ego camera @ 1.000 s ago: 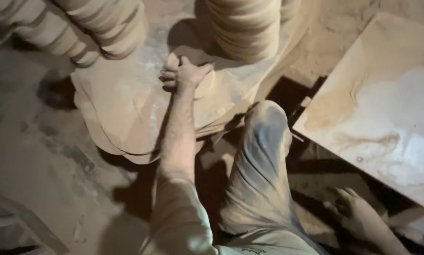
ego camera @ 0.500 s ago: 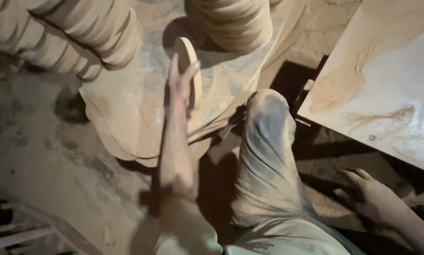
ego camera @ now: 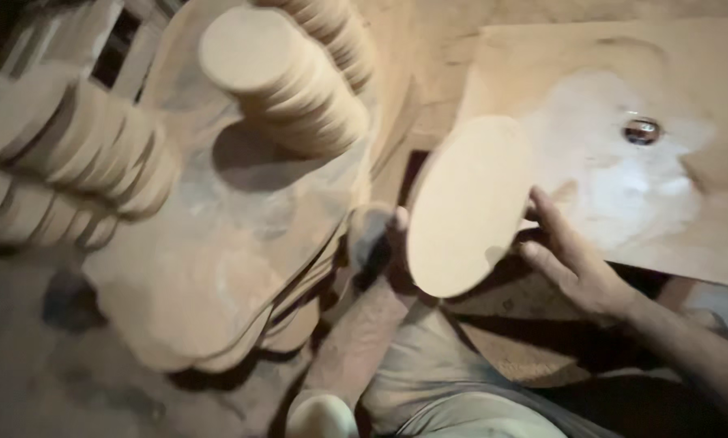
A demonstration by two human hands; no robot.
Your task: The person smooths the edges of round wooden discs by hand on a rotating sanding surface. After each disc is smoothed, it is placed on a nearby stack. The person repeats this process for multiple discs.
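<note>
A flat round clay disc (ego camera: 468, 207) is held upright over my lap, its pale face turned to the camera. My left hand (ego camera: 396, 243) grips its lower left edge, mostly hidden behind it, with the forearm running up from below. My right hand (ego camera: 571, 259) comes in from the right with fingers spread, and the fingertips touch the disc's right edge. I cannot tell whether it carries any of the weight.
A stack of the same discs (ego camera: 295, 77) stands on a pile of flat clay slabs (ego camera: 210, 259). Leaning rows of discs (ego camera: 80, 170) lie at the left. A dusty board (ego camera: 623, 178) with a small shiny round object (ego camera: 641, 130) is at the right. My knee (ego camera: 370, 235) rises between them.
My left hand has lifted a disc off the slab pile and swung it right, over my lap. My right hand has come up from the floor to meet it. The view has shifted.
</note>
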